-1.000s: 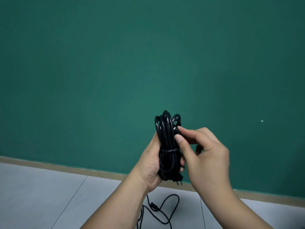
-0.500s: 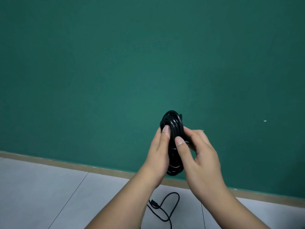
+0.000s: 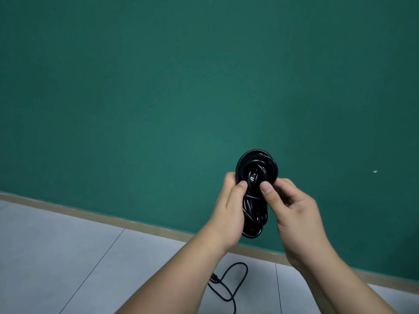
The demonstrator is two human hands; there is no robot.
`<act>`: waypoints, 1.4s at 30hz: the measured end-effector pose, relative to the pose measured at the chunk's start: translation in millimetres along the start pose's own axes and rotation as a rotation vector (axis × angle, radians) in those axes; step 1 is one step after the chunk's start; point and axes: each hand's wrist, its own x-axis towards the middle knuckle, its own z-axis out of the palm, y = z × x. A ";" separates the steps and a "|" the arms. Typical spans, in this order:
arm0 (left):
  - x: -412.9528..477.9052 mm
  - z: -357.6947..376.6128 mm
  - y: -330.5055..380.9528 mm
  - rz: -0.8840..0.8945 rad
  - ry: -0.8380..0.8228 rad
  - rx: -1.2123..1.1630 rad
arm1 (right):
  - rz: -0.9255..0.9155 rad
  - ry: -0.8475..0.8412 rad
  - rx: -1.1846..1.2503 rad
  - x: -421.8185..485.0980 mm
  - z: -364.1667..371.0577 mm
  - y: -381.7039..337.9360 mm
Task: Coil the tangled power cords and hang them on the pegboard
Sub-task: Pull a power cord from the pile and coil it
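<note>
Nearest the viewer, two bare forearms extend toward the coiled cord (image 3: 255, 164), the landmark for all that follows. Below the coiled cord, between the forearms, a loose cord (image 3: 235, 271) lies looped on the grey tiled floor (image 3: 68, 257), touched by neither hand. At the coiled cord itself, the left hand (image 3: 227, 211) holds its left flank and the right hand (image 3: 294, 214) its right flank, both about equally near. Each thumb presses on the front face, the left fingers (image 3: 229, 177) curl round behind, and the right fingers (image 3: 286, 184) curl at the right edge, so that each hand pinches the coiled cord. It is held in the air with its long axis upright and leaning slightly. A cross-turn binds its waist between the palms, the narrow lower end hangs below the hands, and the wide upper loop stands free above both thumbs, with what looks like a plug (image 3: 253, 177) tucked into its middle. That free upper loop, pointing up and away from the fingers, is judged to be the part a peg would receive. Behind the coiled cord run a tan baseboard (image 3: 90, 215) and then a plain green wall (image 3: 181, 87). No pegboard is in view, so the direction of the hanging move cannot be told.
</note>
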 end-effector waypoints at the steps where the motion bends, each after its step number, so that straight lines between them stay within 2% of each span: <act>1: -0.6 0.0 0.7 0.007 -0.008 0.001 | 0.003 0.008 0.016 0.4 0.2 0.2; 6: -3.0 2.8 1.3 -0.014 -0.059 -0.033 | 0.012 0.016 0.033 0.9 -1.9 0.2; 23: -2.7 9.2 2.7 -0.014 -0.034 -0.049 | -0.057 0.039 -0.082 -4.7 -0.4 -20.1; 29: -3.4 18.5 0.5 0.012 -0.026 0.098 | 0.014 0.121 0.000 -1.0 -1.4 -16.9; 35: -2.8 15.0 -2.8 -0.037 -0.100 0.051 | 0.071 0.128 0.086 4.1 -5.6 -12.0; 42: -7.3 19.6 -3.5 -0.093 -0.003 0.035 | 0.150 0.057 0.198 5.9 -8.2 -8.1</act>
